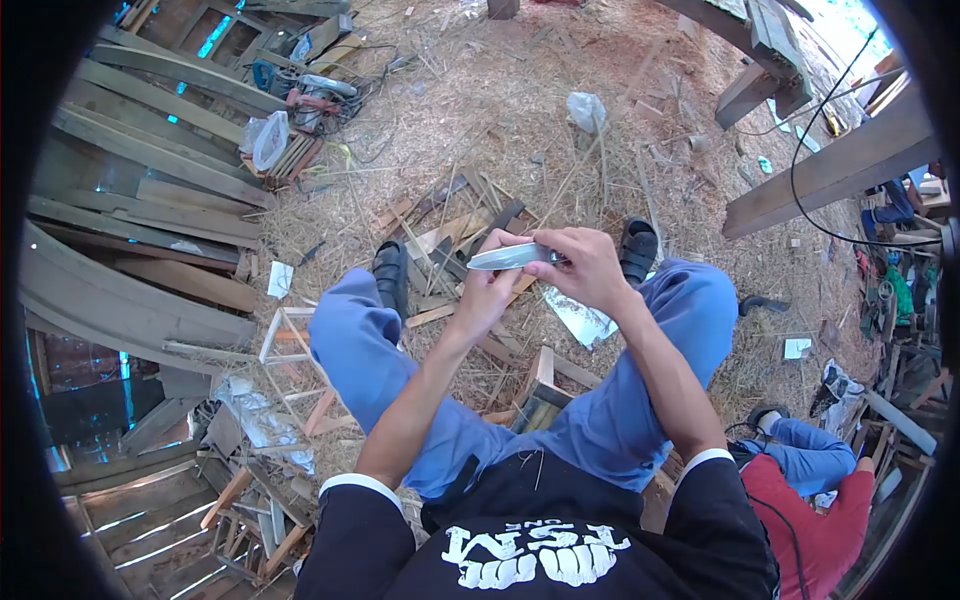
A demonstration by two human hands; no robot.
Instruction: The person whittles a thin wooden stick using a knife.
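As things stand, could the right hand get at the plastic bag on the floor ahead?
Probably not: the right hand holds a knife, and the plastic bag lies beyond the sandals, seemingly past seated reach.

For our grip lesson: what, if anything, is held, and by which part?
A knife, held at its handle end by the right hand; whether the left hand grips it is unclear.

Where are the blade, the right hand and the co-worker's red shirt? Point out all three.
Blade (498, 259): head view, middle of its flat side.
Right hand (588, 266): head view, back of the hand.
Red shirt (822, 535): head view, cloth over the torso.
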